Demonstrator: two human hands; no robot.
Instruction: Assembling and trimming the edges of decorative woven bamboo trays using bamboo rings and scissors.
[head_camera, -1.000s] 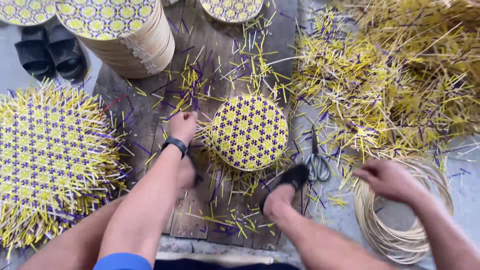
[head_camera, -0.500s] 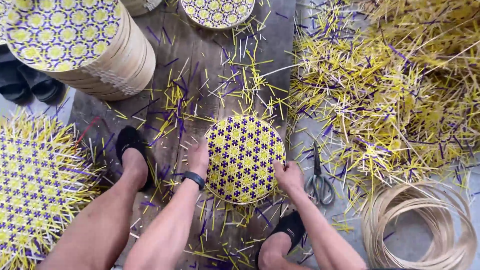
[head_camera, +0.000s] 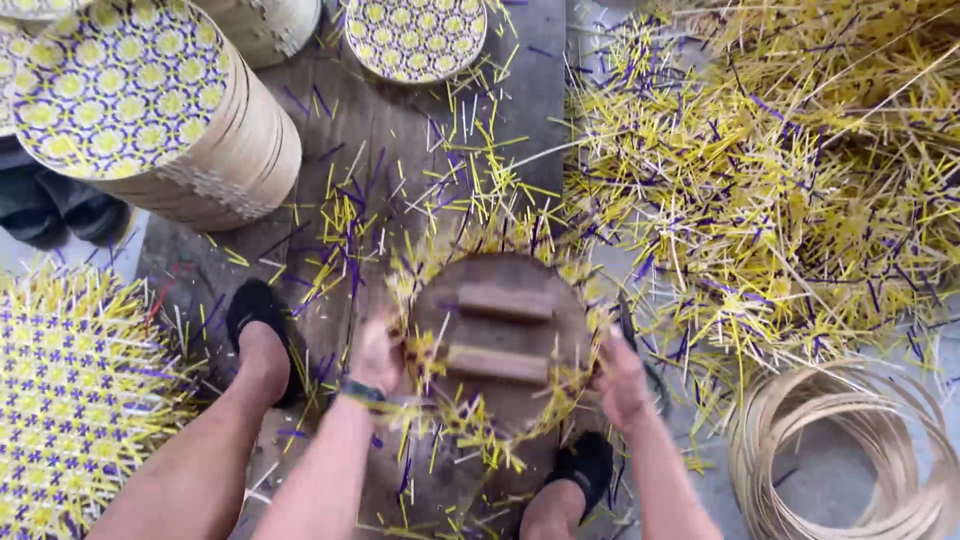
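Holding the round wooden form (head_camera: 500, 345) by its edges, we have our left hand (head_camera: 375, 355) on its left rim and our right hand (head_camera: 620, 380) on its right rim, each grip clenched on the disc, which hangs just above the dark plank floor (head_camera: 400, 150) between our feet. Two wooden bars face up on it, and loose yellow and purple strip ends (head_camera: 470, 420) stick out all round from the weave underneath. We judge that those springy ends could snag a finger or slip from under the rim, since only fingertip pressure at two points keeps the form steady; the blur suggests quick motion, which would make a slip likelier. Beside our left leg lies a spiky untrimmed woven mat (head_camera: 70, 400); stacked finished lids (head_camera: 130, 110) stand beyond, and coiled cane hoops (head_camera: 850, 460) lie to the right.
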